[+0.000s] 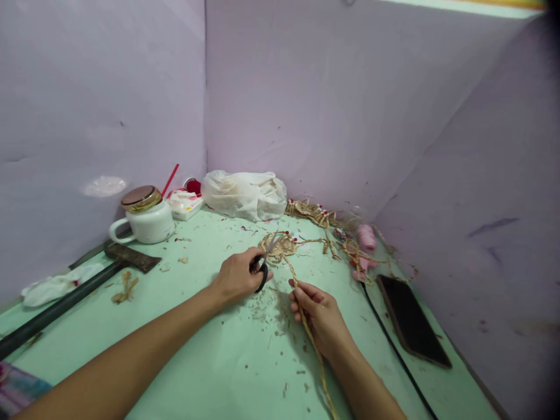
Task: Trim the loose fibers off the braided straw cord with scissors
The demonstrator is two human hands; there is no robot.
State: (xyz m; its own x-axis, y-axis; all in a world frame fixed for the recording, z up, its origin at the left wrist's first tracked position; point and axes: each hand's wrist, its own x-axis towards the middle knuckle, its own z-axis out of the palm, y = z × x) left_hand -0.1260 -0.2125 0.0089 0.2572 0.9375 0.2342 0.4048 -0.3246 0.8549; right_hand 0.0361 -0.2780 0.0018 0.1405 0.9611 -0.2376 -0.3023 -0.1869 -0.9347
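My left hand (240, 273) is closed around the black-handled scissors (263, 277), whose blades point up and away over a coiled, woven straw piece (280, 248). Red-headed pins stand near that piece's far edge. From the woven piece a braided straw cord (311, 338) runs toward me. My right hand (318, 312) pinches this cord between thumb and fingers, a short way below the woven piece. The cord's lower end leaves the view at the bottom. Whether the scissor blades touch the woven piece, I cannot tell.
A hammer (133, 258), a lidded white mug (151, 224) and a white plastic bag (245, 195) lie left and behind. On the right are a pink thread spool (366, 237), tangled straw (350, 248), a black cable (394, 347) and a phone (413, 321). Straw scraps litter the green surface.
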